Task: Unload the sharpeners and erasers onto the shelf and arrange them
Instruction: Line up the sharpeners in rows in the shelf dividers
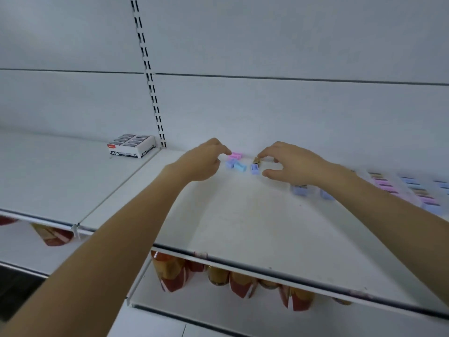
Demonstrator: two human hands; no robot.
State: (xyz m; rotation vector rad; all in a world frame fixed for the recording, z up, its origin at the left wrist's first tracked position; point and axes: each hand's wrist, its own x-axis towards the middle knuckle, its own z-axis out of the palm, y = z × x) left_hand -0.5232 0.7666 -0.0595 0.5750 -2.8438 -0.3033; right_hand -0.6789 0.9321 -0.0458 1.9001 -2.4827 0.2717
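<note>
- Smooth white metal shelf (243,215); small blocky plastic sharpeners (239,167) in pink, blue and brown lie loose near its back edge.
- Left hand (206,159), fingers loosely curled, holds nothing, just beside the pink sharpener (235,155).
- Right hand (291,164) arches wide; fingertips touch the brown sharpener (256,160), thumb apart.
- Cardboard eraser box (132,147) sits back left.

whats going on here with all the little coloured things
A person is arranging loose sharpeners at the back of the shelf. The right hand touches a brown sharpener, grip unclear; the left hand hovers, holding nothing, beside a pink sharpener. More fill a clear tray at right, and an eraser box sits at left.
</note>
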